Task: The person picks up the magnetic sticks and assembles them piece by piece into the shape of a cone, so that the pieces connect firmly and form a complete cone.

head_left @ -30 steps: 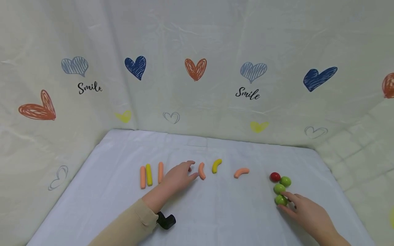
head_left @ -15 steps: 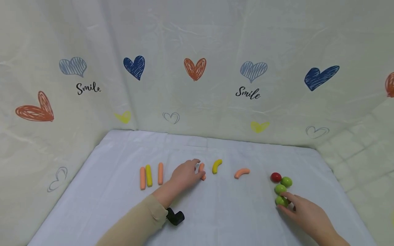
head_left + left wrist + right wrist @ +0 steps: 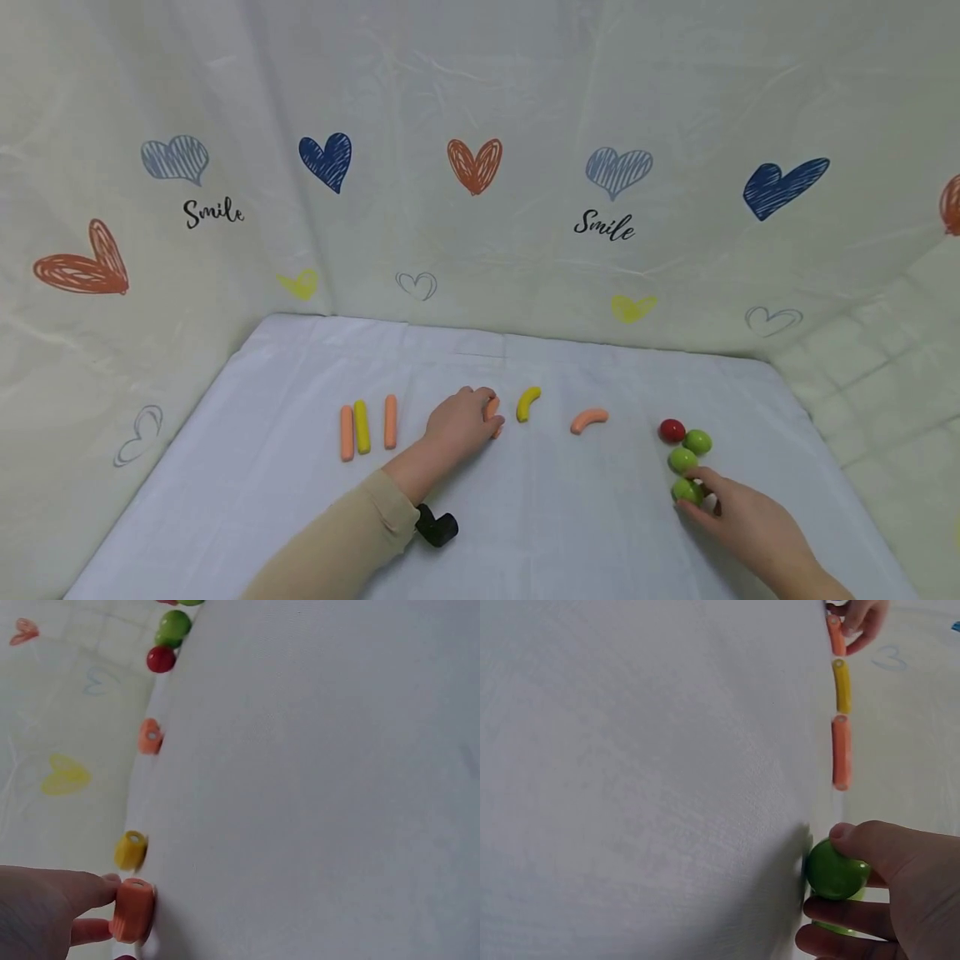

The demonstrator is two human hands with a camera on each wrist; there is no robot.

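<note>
My left hand (image 3: 459, 423) has its thumb and fingers around a short curved orange stick (image 3: 133, 911) lying on the white cloth. In the head view the fingers partly cover that stick. A curved yellow stick (image 3: 528, 404) lies just right of it, and another curved orange stick (image 3: 589, 421) farther right. My right hand (image 3: 750, 521) pinches the nearest green ball (image 3: 836, 870) between thumb and fingers, low at the cloth. Beyond this ball are two more green balls (image 3: 683, 460) and a red ball (image 3: 672, 431), grouped close together.
Two straight orange sticks (image 3: 391, 422) and a straight yellow stick (image 3: 362, 427) lie left of my left hand. A black device (image 3: 437, 527) shows beneath the left wrist. A pale curtain (image 3: 525, 250) with printed hearts rises behind the white table (image 3: 570, 517).
My left hand has moved right to the curved orange stick, and its fingers have closed around it. The right hand stays at the green ball, nearly still.
</note>
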